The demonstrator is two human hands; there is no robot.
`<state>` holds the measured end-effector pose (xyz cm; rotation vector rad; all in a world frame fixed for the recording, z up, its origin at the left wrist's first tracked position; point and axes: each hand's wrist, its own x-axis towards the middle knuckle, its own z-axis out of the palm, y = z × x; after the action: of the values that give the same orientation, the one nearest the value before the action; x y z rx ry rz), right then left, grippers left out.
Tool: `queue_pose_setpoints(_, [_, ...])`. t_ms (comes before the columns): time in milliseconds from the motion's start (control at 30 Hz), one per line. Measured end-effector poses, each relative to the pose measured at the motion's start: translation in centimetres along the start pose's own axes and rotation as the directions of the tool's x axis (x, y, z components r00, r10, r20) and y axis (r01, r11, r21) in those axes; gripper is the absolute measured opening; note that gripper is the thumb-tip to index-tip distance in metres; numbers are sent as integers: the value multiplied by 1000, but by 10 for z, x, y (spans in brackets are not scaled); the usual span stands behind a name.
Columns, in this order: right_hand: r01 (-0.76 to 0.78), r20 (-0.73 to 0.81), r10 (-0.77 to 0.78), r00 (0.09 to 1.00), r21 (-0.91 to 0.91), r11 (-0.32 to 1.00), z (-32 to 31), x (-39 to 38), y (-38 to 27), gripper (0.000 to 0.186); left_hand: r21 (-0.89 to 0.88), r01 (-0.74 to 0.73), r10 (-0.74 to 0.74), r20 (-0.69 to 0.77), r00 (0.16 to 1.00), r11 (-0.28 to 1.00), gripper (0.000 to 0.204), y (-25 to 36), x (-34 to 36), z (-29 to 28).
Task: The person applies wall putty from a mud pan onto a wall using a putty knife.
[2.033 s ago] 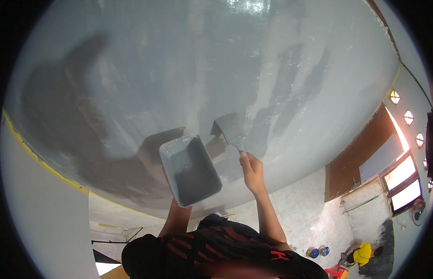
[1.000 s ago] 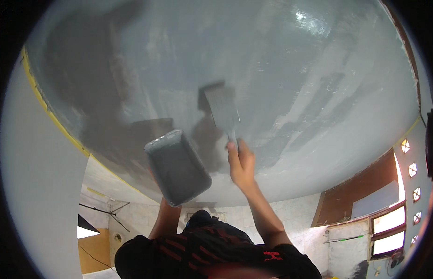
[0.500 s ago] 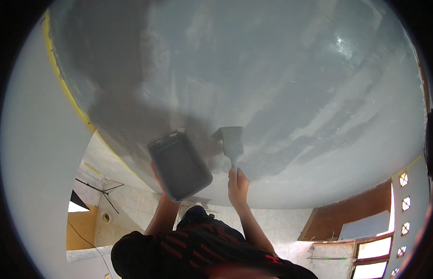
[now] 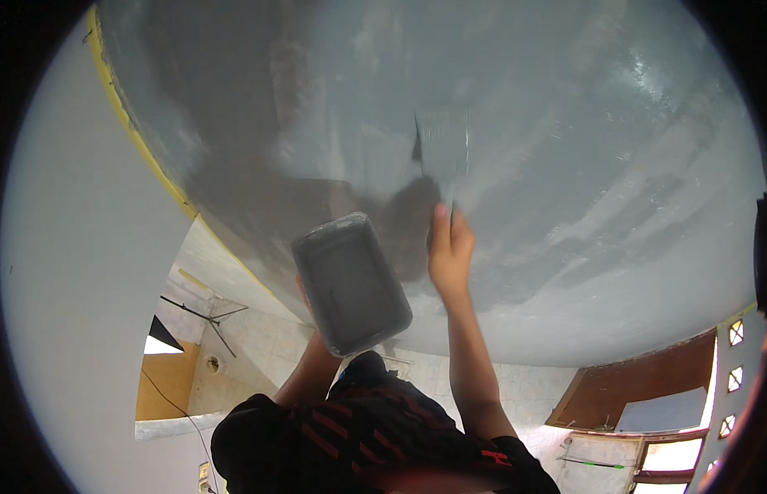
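My right hand [image 4: 451, 251] is closed round the handle of a wide flat paintbrush [image 4: 444, 146]. The brush points upward, its grey, streaked head at the grey wall [image 4: 548, 107] with a shadow beside it. Below and to the left, my left hand [image 4: 302, 290] holds a dark grey rectangular paint tray [image 4: 393, 276]. Most of that hand is hidden behind the tray. Grey coats the tray's inside, though how much paint lies in it I cannot tell. Darker grey patches spread over the wall above the tray and toward the left.
Yellow masking tape [image 4: 136, 148] runs along the wall's left edge, beside a pale surface [image 4: 62, 247]. A thin dark metal stand [image 4: 210, 319] shows at lower left. At lower right are a brown panel [image 4: 639, 383] and a row of small openings [image 4: 735, 379].
My right hand and the brush have moved up the wall and slightly right. The tray has shifted a little right in the picture, along with the whole view.
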<state>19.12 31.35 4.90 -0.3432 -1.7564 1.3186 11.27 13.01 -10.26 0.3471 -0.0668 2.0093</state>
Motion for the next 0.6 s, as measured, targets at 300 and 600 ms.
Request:
queue_pose_setpoints(300, [-584,205,608,767,-170,794,-70,-275,176,40,11,-9,9,-10,1000,1000,72,19,-1,-2])
queue_pose_setpoints(600, [-569,36,571,820,-44,821,-134,-274,166,45,21,-134,133,54,990,991,75,2,-2,0])
